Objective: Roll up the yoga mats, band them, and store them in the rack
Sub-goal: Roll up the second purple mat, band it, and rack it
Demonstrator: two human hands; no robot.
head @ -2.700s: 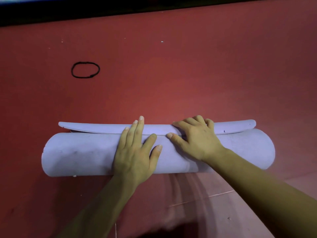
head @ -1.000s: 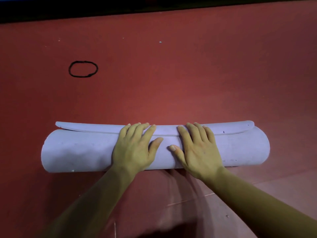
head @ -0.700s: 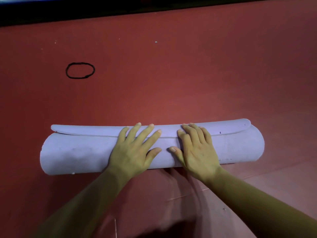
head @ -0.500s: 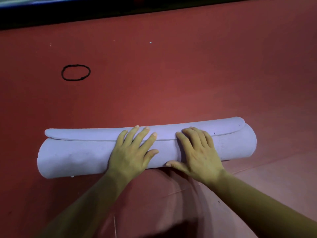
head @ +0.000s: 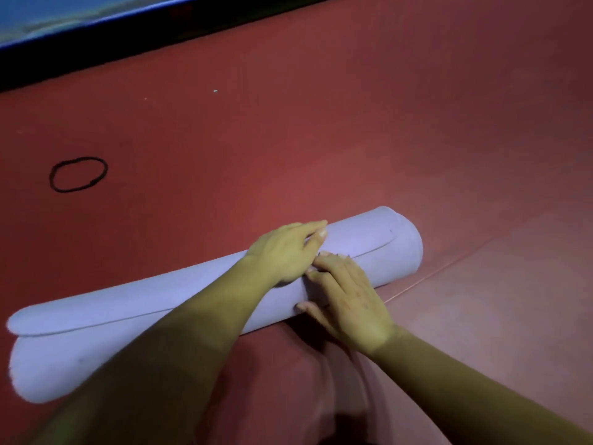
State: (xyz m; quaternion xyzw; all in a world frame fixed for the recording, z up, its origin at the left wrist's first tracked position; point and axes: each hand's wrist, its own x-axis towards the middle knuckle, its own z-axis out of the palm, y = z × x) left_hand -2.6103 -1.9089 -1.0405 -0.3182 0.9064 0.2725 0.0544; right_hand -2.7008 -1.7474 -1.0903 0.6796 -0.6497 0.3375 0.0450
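A lavender yoga mat [head: 134, 316] lies rolled up on the red floor, running from lower left to upper right, its loose end flap lying along the top. My left hand [head: 285, 248] reaches across the roll near its right part, fingers stretched over the far side. My right hand [head: 346, 293] rests flat on the near side of the roll just right of it, thumb low against the roll. A black elastic band [head: 78, 174] lies in a loop on the floor at far left, well away from both hands.
The red floor [head: 321, 139] extends all round. A seam line [head: 449, 268] runs across it to the right of the roll. A dark strip with a blue edge [head: 96, 36] borders the floor at the top left.
The view has swung so the roll now lies slanted. My left hand has slid right along the roll, over its far side, close to my right hand. The flap lies flatter.
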